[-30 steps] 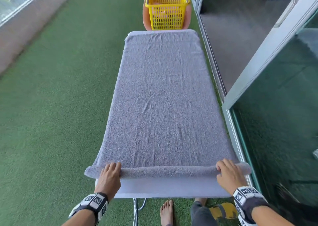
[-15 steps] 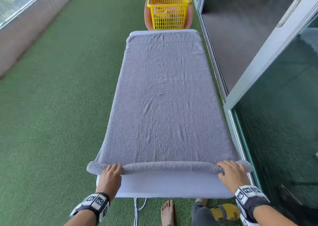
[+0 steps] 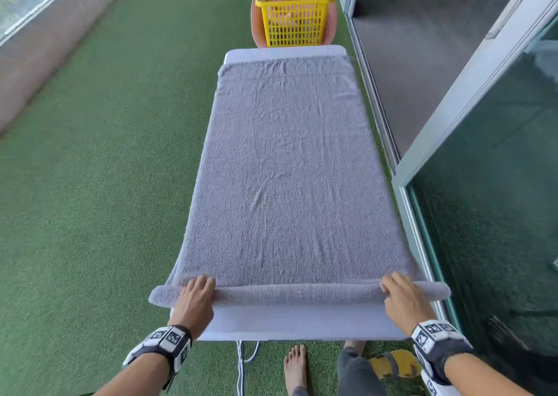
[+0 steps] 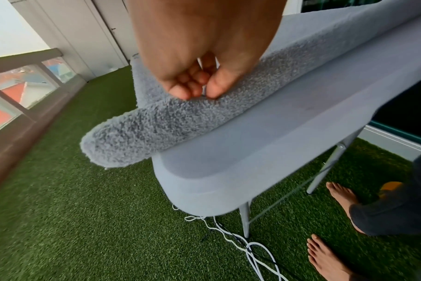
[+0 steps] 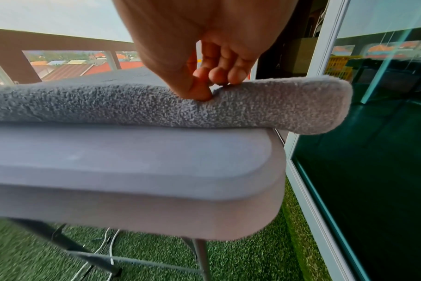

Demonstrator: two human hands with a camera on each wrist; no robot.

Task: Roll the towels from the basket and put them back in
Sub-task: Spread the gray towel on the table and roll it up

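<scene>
A grey towel (image 3: pixel 287 169) lies spread lengthwise over the light grey table (image 3: pixel 296 323), with its near end wound into a thin roll. My left hand (image 3: pixel 199 287) grips the left end of that roll, and my right hand (image 3: pixel 392 287) grips the right end. In the left wrist view, fingertips and thumb of my left hand (image 4: pixel 197 89) curl onto the towel (image 4: pixel 156 123). In the right wrist view, the thumb of my right hand (image 5: pixel 212 83) digs into the towel (image 5: pixel 132 106). Both roll ends overhang the table sides. The yellow basket (image 3: pixel 294 12) stands on a pink seat beyond the far end.
Green artificial turf (image 3: pixel 90 184) covers the floor. A glass sliding door and its frame (image 3: pixel 453 142) run close along the table's right side. A low wall with windows lines the left. White cables (image 4: pixel 240 245), my bare feet (image 3: pixel 296 368) and a yellow sandal (image 3: pixel 392 364) are under the near edge.
Both hands have turned the roll a little further away from me, making it thicker. The towel's far edge has drawn back, baring a strip of table by the basket.
</scene>
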